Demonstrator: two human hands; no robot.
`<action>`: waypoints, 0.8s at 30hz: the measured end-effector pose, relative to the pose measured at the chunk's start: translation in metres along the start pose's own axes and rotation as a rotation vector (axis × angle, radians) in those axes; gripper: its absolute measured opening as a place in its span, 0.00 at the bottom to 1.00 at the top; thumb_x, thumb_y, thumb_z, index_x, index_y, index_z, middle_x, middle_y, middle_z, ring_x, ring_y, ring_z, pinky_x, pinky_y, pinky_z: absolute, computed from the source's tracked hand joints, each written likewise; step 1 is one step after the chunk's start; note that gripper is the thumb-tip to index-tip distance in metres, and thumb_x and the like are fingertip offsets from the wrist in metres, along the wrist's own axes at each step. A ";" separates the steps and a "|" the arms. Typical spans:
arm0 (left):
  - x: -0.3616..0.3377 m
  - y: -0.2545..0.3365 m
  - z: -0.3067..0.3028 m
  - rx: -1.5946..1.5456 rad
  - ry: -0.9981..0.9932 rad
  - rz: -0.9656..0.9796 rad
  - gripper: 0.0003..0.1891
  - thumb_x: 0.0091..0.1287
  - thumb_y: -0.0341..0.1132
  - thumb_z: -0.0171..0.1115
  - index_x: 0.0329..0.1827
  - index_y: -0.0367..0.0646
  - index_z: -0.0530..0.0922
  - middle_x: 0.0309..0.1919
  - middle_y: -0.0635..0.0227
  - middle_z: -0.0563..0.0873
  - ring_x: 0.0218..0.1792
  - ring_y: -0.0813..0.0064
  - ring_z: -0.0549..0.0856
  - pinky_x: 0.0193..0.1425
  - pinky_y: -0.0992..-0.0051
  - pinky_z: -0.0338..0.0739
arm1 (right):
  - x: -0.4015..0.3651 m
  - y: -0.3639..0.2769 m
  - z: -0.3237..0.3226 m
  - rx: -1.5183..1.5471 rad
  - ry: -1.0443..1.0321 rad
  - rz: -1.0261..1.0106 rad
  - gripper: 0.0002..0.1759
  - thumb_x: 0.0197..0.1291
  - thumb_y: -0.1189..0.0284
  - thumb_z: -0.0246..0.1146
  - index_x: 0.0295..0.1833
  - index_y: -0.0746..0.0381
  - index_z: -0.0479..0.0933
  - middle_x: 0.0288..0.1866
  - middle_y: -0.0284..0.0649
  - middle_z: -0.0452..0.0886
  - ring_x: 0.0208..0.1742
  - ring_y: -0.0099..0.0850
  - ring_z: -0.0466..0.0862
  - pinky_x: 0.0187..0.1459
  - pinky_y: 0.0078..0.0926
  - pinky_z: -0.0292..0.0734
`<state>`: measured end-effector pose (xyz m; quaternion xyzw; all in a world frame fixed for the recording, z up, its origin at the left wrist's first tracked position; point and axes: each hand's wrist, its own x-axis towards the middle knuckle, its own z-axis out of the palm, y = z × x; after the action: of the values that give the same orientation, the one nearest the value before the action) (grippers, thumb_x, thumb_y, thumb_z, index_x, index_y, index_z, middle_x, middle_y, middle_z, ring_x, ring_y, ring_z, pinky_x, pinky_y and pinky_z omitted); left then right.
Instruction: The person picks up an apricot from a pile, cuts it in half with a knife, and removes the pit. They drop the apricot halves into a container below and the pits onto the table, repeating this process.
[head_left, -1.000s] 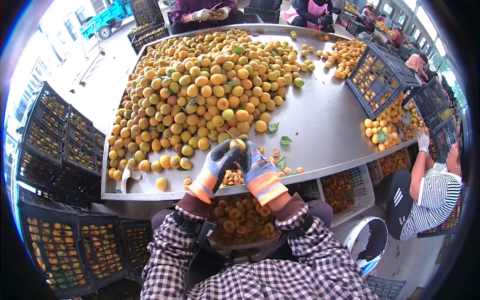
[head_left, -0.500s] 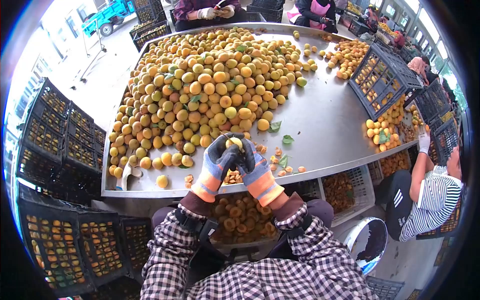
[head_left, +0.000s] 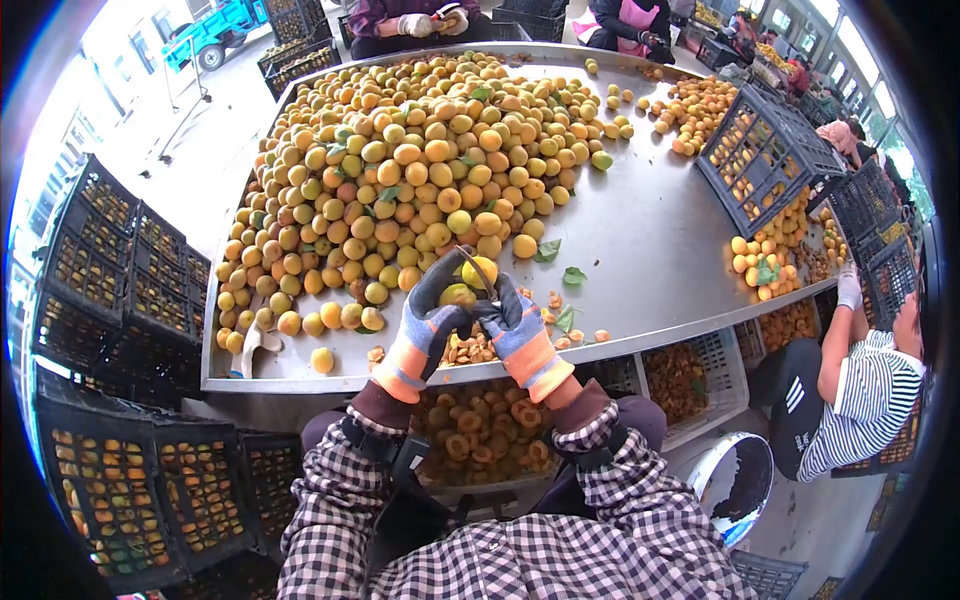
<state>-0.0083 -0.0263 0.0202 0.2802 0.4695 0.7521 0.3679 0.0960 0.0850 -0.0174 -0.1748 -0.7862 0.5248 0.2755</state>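
Note:
Both my hands wear black-palmed gloves with orange and blue-grey backs, held close together over the near edge of the metal table [head_left: 660,260]. My left hand [head_left: 428,318] is closed around an apricot [head_left: 480,272]; a second, greener piece of apricot [head_left: 457,295] shows just below it. From my right hand [head_left: 518,335] a thin dark blade of a knife [head_left: 478,270] crosses in front of the fruit; its handle is hidden in the fingers. Apricot scraps [head_left: 468,350] lie beneath my hands. Under the edge, a crate holds pitted apricot halves [head_left: 480,430].
A large heap of apricots [head_left: 390,180] covers the table's left side. A tilted black crate [head_left: 770,160] spills more at the right. Stacked crates [head_left: 110,270] stand left, a white bucket [head_left: 735,490] lower right. A person in stripes [head_left: 870,410] sits at right; others work across the table.
My hands have parted slightly and turned. The apricot and the knife blade, mostly covered before, now show plainly between the fingers.

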 end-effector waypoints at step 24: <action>-0.016 -0.022 0.017 0.181 -0.242 -0.291 0.22 0.64 0.30 0.67 0.62 0.42 0.76 0.45 0.74 0.83 0.36 0.90 0.78 0.38 0.88 0.72 | 0.008 -0.063 -0.052 0.892 0.318 -0.131 0.11 0.71 0.68 0.58 0.49 0.66 0.74 0.21 0.38 0.77 0.11 0.20 0.67 0.12 0.16 0.59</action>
<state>0.0204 -0.0250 0.0060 0.3297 0.5230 0.6066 0.4998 0.1227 0.1027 0.0578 -0.0677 -0.4416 0.7595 0.4729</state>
